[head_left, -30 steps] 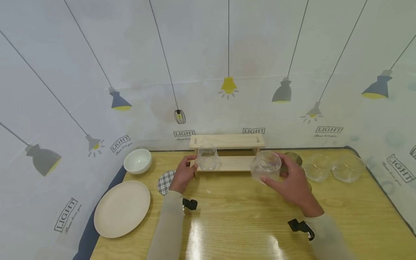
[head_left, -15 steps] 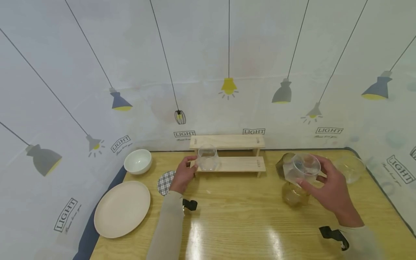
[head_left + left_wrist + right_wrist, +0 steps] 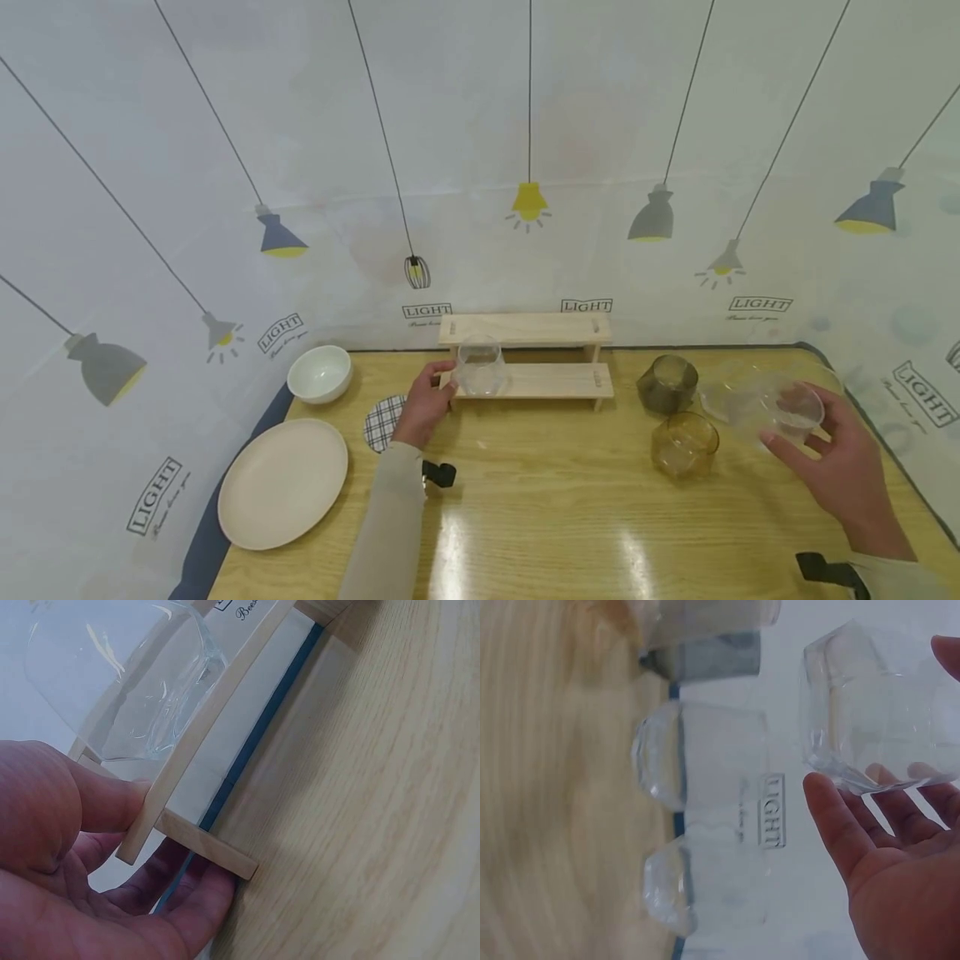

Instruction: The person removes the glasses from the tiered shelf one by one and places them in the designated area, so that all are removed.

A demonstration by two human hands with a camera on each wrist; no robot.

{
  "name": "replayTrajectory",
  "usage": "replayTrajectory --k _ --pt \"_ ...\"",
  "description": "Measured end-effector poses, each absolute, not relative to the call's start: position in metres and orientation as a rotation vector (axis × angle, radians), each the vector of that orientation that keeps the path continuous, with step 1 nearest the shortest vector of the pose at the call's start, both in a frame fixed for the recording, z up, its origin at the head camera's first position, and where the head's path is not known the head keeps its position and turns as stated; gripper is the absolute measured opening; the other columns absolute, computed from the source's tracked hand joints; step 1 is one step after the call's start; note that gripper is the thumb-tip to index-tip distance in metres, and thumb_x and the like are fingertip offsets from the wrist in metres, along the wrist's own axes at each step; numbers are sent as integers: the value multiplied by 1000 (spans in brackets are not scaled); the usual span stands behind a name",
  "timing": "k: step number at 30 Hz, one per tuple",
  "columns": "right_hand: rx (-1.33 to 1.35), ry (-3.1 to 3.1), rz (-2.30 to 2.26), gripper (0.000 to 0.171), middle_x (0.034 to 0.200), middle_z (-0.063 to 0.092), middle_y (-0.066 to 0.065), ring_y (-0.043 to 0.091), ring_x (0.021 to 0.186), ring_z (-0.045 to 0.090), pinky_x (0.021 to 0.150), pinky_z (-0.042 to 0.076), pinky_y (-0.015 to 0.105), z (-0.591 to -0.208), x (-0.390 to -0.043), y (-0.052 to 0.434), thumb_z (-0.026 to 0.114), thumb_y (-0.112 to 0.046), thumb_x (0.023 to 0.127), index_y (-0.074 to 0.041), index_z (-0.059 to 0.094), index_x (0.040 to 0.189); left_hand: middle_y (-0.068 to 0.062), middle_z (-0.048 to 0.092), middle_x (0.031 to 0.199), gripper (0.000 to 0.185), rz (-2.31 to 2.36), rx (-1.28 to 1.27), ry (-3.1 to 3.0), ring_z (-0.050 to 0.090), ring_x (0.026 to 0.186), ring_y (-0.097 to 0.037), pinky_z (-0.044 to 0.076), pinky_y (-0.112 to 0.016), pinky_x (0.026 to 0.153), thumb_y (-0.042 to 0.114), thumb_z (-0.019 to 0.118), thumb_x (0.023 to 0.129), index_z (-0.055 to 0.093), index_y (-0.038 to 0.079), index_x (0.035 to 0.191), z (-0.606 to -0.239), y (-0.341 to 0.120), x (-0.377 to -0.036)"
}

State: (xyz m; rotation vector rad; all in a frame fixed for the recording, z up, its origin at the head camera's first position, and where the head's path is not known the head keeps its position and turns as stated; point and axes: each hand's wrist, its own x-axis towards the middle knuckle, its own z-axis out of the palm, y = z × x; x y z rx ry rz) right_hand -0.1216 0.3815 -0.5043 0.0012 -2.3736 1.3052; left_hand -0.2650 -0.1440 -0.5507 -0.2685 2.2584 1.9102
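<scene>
My left hand [image 3: 427,406] grips the left end of a two-tier wooden shelf [image 3: 551,380], thumb on the lower board and fingers curled beneath, by the leg. A clear faceted drinking glass [image 3: 481,367] stands on that board, close to the thumb. Over at the right, my right hand [image 3: 843,467] holds another clear glass [image 3: 881,712] between thumb and fingers, raised off the table. In the head view this glass overlaps two more clear glasses [image 3: 724,754] standing behind it. Left of it are a smoky grey glass [image 3: 667,385] and an amber glass [image 3: 684,446].
On the left of the wooden table [image 3: 540,517] lie a large beige plate [image 3: 282,483], a white bowl [image 3: 320,374] and a round checked coaster [image 3: 384,422]. A wall covering printed with lamps [image 3: 480,125] rises right behind the wooden shelf.
My right hand has carried its clear glass rightward from the wooden shelf, past the grey and amber glasses. My left hand and the glass beside it have stayed in place.
</scene>
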Motion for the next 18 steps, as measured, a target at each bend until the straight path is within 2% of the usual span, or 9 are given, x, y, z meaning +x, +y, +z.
replayTrajectory --k 10,18 --pt "-176 -2541 1323 70 122 55 -31 -21 109 51 75 51 4 -538 -113 414 84 -17 93 -17 49 153 -16 58 136 35 1892 -269 2282 58 98 -22 54 -38 82 17 60 109 59 22 144 -553 -145 -266" --pt "-226 -2723 1318 76 123 49 -39 -25 105 38 73 45 7 -558 -115 421 81 -36 95 -15 43 158 -17 58 132 36 1915 -262 2268 56 93 -21 53 -38 79 15 60 109 59 20 145 -550 -145 -265"
